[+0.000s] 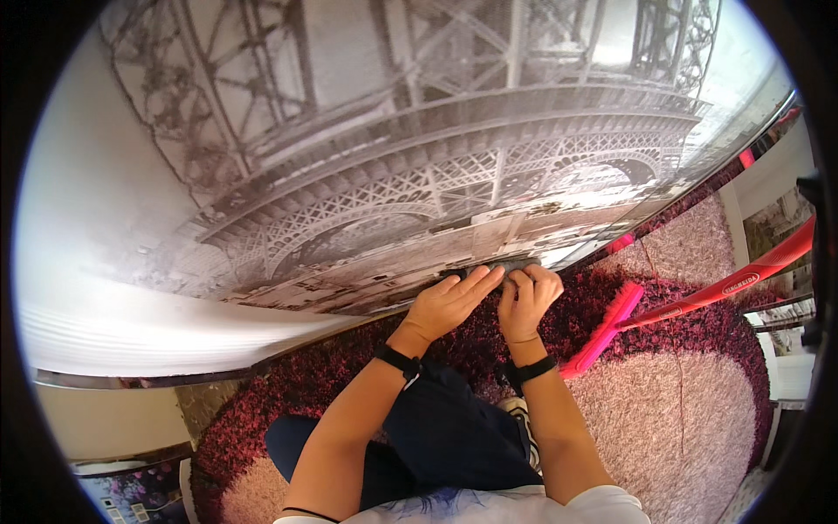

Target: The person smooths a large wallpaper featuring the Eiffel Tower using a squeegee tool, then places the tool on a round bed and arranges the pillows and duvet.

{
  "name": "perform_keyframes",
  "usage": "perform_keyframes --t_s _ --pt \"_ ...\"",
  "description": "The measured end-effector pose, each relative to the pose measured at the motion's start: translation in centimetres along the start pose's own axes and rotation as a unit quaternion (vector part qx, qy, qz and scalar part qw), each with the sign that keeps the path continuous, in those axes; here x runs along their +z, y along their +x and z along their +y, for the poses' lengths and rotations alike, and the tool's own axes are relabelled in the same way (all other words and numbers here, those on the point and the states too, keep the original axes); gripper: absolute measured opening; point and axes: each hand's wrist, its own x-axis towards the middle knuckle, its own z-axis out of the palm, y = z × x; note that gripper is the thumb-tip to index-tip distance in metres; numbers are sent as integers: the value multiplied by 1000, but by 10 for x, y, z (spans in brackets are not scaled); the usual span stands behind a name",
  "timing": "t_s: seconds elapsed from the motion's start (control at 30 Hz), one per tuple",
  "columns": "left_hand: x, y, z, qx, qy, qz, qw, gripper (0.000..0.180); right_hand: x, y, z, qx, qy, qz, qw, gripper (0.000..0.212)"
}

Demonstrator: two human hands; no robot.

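A large pale panel [367,148], printed with a grey picture of a lattice iron tower, rises in front of me. At its lower edge lies a small dark grey piece [500,265], mostly hidden by my fingers, so its kind cannot be made out. My left hand [445,304] reaches it from the left with fingers stretched out flat, their tips against it. Beside it, my right hand [527,302] has its fingers bent and closed on the right part of that piece. Dark bands circle both wrists.
A broom with pink bristles [607,330] and a red handle [733,278] slants in from the right. Under me spreads a shaggy rug [663,410] in dark red and pale pink. My bent knee and one shoe [517,410] are close below the panel.
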Motion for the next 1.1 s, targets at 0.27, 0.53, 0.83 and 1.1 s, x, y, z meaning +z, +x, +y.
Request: perform_keyframes --t_s 0.27,0.53,0.83,1.1 --pt "-45 41 -36 -108 22 122 986 31 -31 94 -36 -137 45 110 983 15" --pt "-10 -65 -29 -17 25 -10 999 33 18 -6 -41 -131 52 -41 989 14" --pt "-78 -25 -74 -178 62 122 974 34 -16 90 -104 -177 98 88 975 16" --pt "-77 -60 -88 -211 32 159 964 31 -4 87 -119 -296 90 70 948 17"
